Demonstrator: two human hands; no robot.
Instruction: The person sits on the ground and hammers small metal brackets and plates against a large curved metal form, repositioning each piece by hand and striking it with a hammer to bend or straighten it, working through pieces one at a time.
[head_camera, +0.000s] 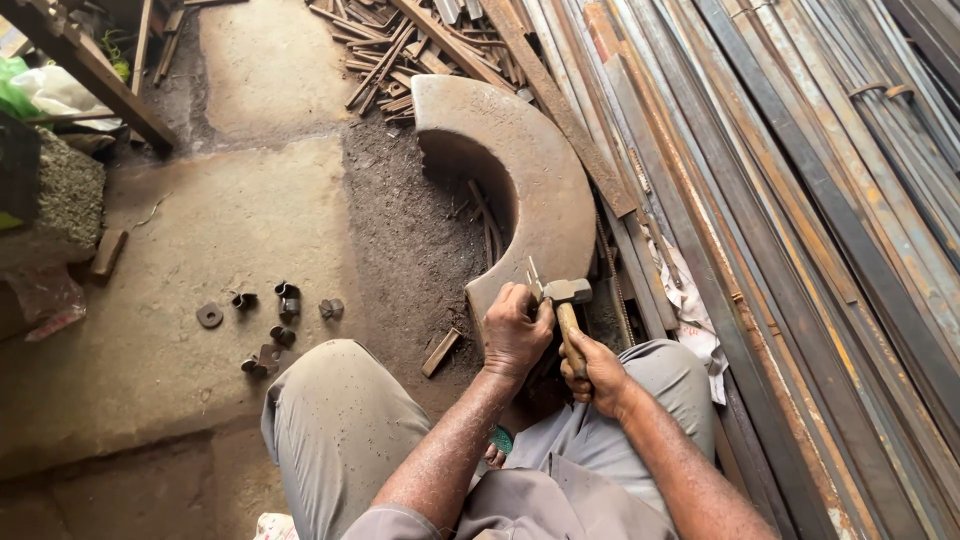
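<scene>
Two hands busy: left hand (515, 330) pinched a thin metal piece (533, 277) on the curved steel block (540, 170), right hand (597, 372) gripped the hammer (568, 292), strike needing a square aim

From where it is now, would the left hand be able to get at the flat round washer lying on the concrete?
Probably yes, but not freely. The left hand is busy pinching a small metal piece on the curved steel block, and the raised left knee sits between it and the washer.
</scene>
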